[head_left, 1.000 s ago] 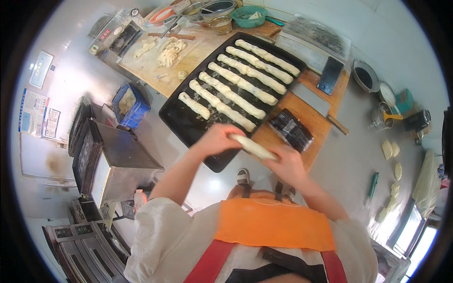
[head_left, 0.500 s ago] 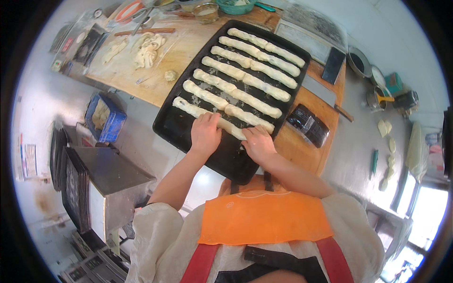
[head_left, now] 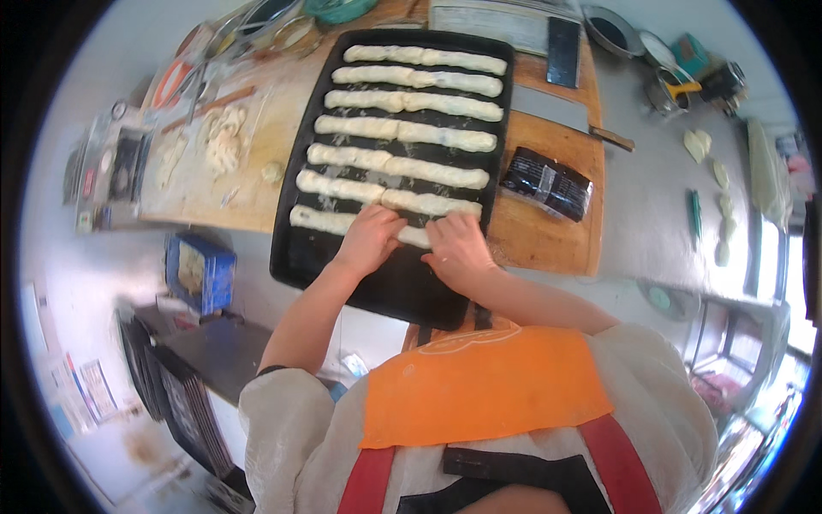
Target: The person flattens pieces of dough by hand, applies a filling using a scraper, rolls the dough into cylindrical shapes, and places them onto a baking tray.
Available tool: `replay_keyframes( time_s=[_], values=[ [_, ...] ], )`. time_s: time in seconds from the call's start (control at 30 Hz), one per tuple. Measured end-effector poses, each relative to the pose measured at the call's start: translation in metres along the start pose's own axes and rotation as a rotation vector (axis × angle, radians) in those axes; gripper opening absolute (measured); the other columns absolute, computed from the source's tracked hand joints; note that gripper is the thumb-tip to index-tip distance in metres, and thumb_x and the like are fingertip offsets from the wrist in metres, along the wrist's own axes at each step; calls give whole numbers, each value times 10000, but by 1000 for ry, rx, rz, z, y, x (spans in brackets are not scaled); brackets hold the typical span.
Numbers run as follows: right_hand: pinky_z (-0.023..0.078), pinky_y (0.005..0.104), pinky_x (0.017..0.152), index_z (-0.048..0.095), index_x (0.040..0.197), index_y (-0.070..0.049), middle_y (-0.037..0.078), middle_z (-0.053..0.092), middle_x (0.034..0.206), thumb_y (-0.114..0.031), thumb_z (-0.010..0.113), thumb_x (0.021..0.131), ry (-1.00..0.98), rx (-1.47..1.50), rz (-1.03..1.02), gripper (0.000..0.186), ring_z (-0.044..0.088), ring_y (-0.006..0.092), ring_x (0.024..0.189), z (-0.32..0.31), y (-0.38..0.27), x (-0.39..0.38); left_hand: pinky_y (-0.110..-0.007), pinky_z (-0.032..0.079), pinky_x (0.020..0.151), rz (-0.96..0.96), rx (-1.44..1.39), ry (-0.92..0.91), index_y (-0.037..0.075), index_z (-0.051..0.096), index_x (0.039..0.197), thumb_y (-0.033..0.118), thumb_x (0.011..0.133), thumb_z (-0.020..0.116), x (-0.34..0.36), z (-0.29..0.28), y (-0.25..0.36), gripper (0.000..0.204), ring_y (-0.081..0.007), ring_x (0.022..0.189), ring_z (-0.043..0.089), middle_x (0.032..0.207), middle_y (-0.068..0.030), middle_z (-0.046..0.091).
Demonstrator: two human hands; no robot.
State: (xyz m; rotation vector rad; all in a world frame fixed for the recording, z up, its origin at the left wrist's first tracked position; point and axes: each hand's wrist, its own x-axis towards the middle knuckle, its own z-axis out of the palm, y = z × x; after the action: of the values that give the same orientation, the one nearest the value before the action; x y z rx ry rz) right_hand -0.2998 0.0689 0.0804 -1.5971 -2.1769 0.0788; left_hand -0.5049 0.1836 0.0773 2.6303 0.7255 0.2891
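Observation:
On a large black tray (head_left: 381,287) lie several long, lumpy pale dough strips (head_left: 351,124) in rows, most pinched at the middle. My left hand (head_left: 370,238) has curled fingers on the nearest dough strip (head_left: 321,219), around its middle. Just right of it my right hand (head_left: 456,250) grips the right part of that strip with bent fingers, which partly hide it. A black plastic package (head_left: 545,184) lies on the wooden board (head_left: 556,248) beside the tray's right edge.
Loose dough (head_left: 223,146) and tools sit on the worktop (head_left: 171,210) at left. A cleaver (head_left: 548,111) and phone (head_left: 562,51) lie right. The steel counter (head_left: 638,240) holds bowls and dough pieces. Stacked trays (head_left: 184,407) and a blue crate (head_left: 201,270) are lower left.
A second ago both hands held a dough piece in the air near the tray's front edge; it now lies in the nearest row, under my fingers. The view has also shifted.

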Motion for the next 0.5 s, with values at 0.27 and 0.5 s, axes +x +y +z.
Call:
replay_keyframes(
  time_s=[0.27,0.5],
  values=[
    [413,383,892,634,909,-53,83,594,877,-114,619,782,24,-117,219,141,561,263,954,18,-7,-20,-389,498,891,259,-102,12,18,697,1147,67,639,841,-1,-3,-33,531,-275,984,619,988,-66,656],
    [416,402,922,620,879,-92,60,626,875,-132,657,757,220,36,244,134,584,257,949,-5,-2,-11,-427,462,935,355,-148,42,14,673,1222,261,639,898,11,-29,-43,671,-282,1064,599,1092,-69,659]
  ],
)
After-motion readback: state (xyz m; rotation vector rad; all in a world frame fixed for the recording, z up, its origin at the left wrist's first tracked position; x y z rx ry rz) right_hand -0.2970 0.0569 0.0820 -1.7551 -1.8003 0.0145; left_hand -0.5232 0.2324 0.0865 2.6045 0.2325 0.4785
